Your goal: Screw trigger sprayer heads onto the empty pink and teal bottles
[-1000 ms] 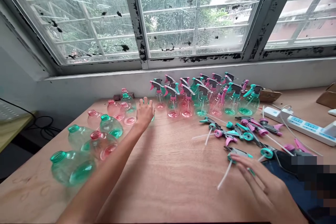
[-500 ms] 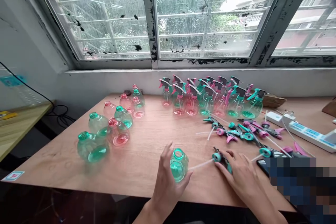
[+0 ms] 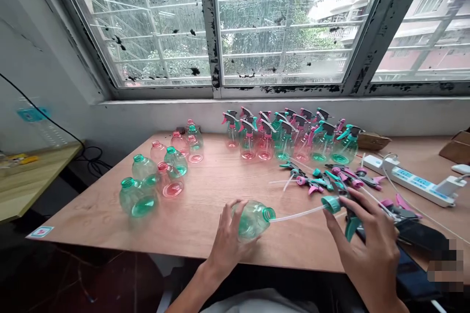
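My left hand is wrapped round a clear green bottle, tilted so that its open neck points right. Between the fingers of my right hand is a green and black spray trigger head. Its thin white dip tube stretches left, and the tube's tip is at the bottle's mouth; whether it is inside I cannot tell. Beyond my right hand lies a pile of loose pink and green spray heads.
Open green and pink bottles stand on the left of the wooden table. Bottles fitted with spray heads line the back. A white power strip with a cable lies at right, near a dark phone-like slab.
My right hand has lifted the spray head off the table and moved it right. My left hand has tipped the bottle from near upright, turning its mouth toward the tube.
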Tool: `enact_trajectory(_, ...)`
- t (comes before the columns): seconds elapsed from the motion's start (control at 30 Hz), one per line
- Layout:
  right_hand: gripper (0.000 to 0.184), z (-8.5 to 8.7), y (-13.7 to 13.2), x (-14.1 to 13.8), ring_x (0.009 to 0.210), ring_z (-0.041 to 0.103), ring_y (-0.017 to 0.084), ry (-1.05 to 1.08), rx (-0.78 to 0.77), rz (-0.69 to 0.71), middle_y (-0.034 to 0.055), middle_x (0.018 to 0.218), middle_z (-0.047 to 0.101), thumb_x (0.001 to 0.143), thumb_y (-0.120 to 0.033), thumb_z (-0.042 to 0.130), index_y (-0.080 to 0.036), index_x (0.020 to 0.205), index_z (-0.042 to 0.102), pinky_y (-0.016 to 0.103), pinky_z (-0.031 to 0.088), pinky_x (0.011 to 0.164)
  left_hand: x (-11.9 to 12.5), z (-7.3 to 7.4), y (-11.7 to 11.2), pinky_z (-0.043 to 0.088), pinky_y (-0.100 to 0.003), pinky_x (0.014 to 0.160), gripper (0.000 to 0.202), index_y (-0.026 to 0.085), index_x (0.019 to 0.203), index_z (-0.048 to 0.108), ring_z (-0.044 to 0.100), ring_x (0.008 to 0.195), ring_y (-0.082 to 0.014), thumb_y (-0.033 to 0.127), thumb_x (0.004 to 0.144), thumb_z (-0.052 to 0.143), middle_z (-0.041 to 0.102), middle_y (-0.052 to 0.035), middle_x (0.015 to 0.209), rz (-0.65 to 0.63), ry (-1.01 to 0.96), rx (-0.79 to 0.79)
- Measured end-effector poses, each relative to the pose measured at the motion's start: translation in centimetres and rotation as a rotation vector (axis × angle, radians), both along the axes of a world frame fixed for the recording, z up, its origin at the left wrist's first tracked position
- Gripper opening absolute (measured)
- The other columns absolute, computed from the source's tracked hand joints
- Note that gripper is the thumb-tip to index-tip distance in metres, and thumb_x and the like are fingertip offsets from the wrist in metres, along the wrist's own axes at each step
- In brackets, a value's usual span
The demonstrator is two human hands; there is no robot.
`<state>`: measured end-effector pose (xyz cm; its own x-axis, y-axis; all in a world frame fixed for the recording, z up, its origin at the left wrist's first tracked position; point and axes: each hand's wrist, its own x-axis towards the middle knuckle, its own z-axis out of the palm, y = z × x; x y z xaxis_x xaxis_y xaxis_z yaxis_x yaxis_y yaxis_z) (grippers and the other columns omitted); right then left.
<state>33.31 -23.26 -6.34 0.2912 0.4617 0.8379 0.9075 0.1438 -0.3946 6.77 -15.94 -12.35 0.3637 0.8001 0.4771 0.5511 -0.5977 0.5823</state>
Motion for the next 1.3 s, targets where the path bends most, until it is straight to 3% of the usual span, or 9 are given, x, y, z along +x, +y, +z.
enact_trajectory(0.13,0.051,0.0,-0.9,0.2,0.132,0.056,0.045,-0.145,0.065,-0.123,0.0199,0.144,0.061,0.091,-0.012,0.076,-0.025,0.138,0.059,0.064,0.042,0.109,0.0,0.3,-0.1,0.046,-0.054,0.109,0.086,0.032,0.151,0.036,0.052,0.130,-0.0356,0.022,0.080,0.083,0.047,-0.0149,0.144,-0.013,0.059,0.062)
enact_trajectory(0.33,0.049,-1.9,0.0,-1.1,0.120,0.063,0.039,-0.168,0.018,0.122,0.0163,0.129,0.063,0.093,-0.012,0.072,-0.028,0.137,0.056,0.055,0.050,0.099,0.1,0.6,-0.3,0.043,-0.060,0.105,0.090,0.035,0.152,0.041,0.054,0.126,-0.0426,0.042,0.076,0.089,0.052,-0.0169,0.145,-0.030,0.110,0.083)
enact_trajectory(0.5,0.045,-4.1,1.6,-1.6,0.096,0.065,0.029,0.220,-0.160,0.379,0.0107,0.115,0.057,0.094,-0.040,0.071,-0.025,0.134,0.056,0.042,0.059,0.077,0.3,0.8,-0.7,0.028,-0.064,0.119,0.102,0.025,0.157,0.032,0.041,0.143,-0.0444,0.061,0.075,0.081,0.047,-0.0222,0.154,-0.076,0.054,-0.006)
enact_trajectory(0.7,0.056,-5.6,3.0,-1.5,0.079,0.061,0.020,0.921,-0.452,0.698,0.0025,0.105,0.061,0.068,-0.047,0.092,-0.027,0.106,0.057,0.032,0.054,0.066,-0.3,1.2,0.0,0.034,-0.052,0.123,0.052,0.035,0.153,0.038,0.034,0.153,-0.0304,0.051,0.104,0.047,0.032,-0.0108,0.166,-0.146,-0.077,-0.231)
enact_trajectory(0.8,0.054,-6.0,3.3,-2.1,0.068,0.064,0.018,1.043,-0.522,0.799,0.0013,0.096,0.066,0.070,-0.054,0.089,-0.026,0.093,0.049,0.031,0.055,0.060,-0.4,0.8,0.8,0.033,-0.052,0.125,0.083,0.030,0.161,0.017,0.033,0.154,-0.0323,0.049,0.096,0.065,0.031,-0.0160,0.166,-0.142,-0.167,-0.326)
enact_trajectory(0.87,0.052,-6.1,3.4,-2.3,0.068,0.067,0.020,1.078,-0.553,0.833,-0.0023,0.083,0.065,0.073,-0.054,0.088,-0.026,0.093,0.049,0.031,0.055,0.062,-0.4,0.6,1.2,0.032,-0.052,0.126,0.097,0.026,0.162,0.016,0.034,0.153,-0.0343,0.048,0.088,0.076,0.035,-0.0184,0.164,-0.156,-0.204,-0.372)
enact_trajectory(1.0,0.052,-6.2,3.4,-2.0,0.067,0.068,0.020,1.086,-0.596,0.895,-0.0041,0.072,0.069,0.080,-0.051,0.083,-0.025,0.111,0.051,0.030,0.054,0.064,-0.6,0.9,1.5,0.025,-0.052,0.129,0.083,0.026,0.157,0.037,0.036,0.152,-0.0335,0.041,0.086,0.079,0.046,-0.0139,0.159,-0.214,-0.223,-0.429)
enact_trajectory(1.1,0.048,-6.2,3.3,-1.7,0.065,0.068,0.021,1.066,-0.645,0.938,-0.0023,0.065,0.072,0.083,-0.049,0.082,-0.021,0.114,0.057,0.031,0.053,0.062,-0.8,1.1,1.4,0.020,-0.053,0.130,0.087,0.030,0.161,0.029,0.030,0.156,-0.0325,0.035,0.089,0.076,0.039,-0.0111,0.165,-0.249,-0.242,-0.464)
enact_trajectory(1.3,0.034,-6.6,3.3,-1.5,0.065,0.065,0.017,1.041,-0.670,0.957,-0.0030,0.072,0.070,0.074,-0.042,0.090,-0.020,0.091,0.070,0.028,0.053,0.061,-1.1,0.7,1.3,0.025,-0.055,0.128,0.111,0.028,0.165,0.010,0.034,0.154,-0.0354,0.037,0.081,0.083,0.031,-0.0146,0.169,-0.264,-0.301,-0.542)
